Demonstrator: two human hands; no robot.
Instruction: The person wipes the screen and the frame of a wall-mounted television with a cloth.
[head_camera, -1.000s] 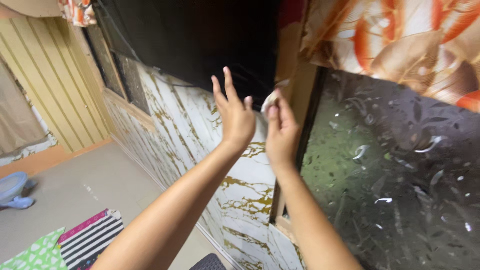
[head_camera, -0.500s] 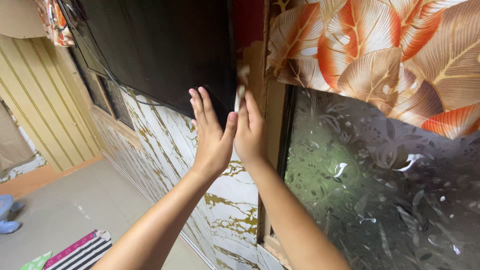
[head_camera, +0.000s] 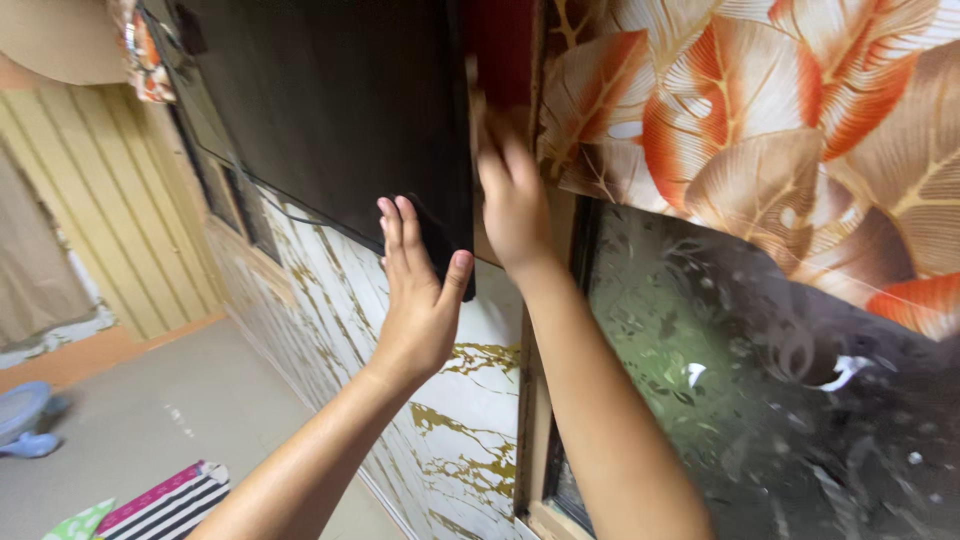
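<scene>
Bracing hand: the left hand (head_camera: 420, 290) was cupped under the lower right corner of the flat black wall-mounted screen (head_camera: 330, 110), fingers spread flat up the glass and thumb hooked round the edge.
Reaching hand: the right hand (head_camera: 512, 195) was up along the screen's right edge, blurred; whether its fingers were pinched on anything, I could not tell.
Where the screen sat: high on the wall, tilted slightly out at the bottom, above the white-and-gold marbled wall panel (head_camera: 460, 400), its right edge just beside the wooden window frame (head_camera: 532, 420).
Weight, as I judged it: broad and thin, likely heavy enough to need both hands, and awkward rather than massive.
Stiffness: rigid in the frame, but the panel face looked fragile and would not take pressing.
Grip: glossy and probably slippery; best held at the bezel and lower corners, never the middle.
Look: plain dark, unlit, faintly reflective, a thin cable trailing below.
Around it: an orange-and-cream leaf-patterned curtain (head_camera: 760, 130) hung to the right over patterned frosted window glass (head_camera: 740, 420).
</scene>
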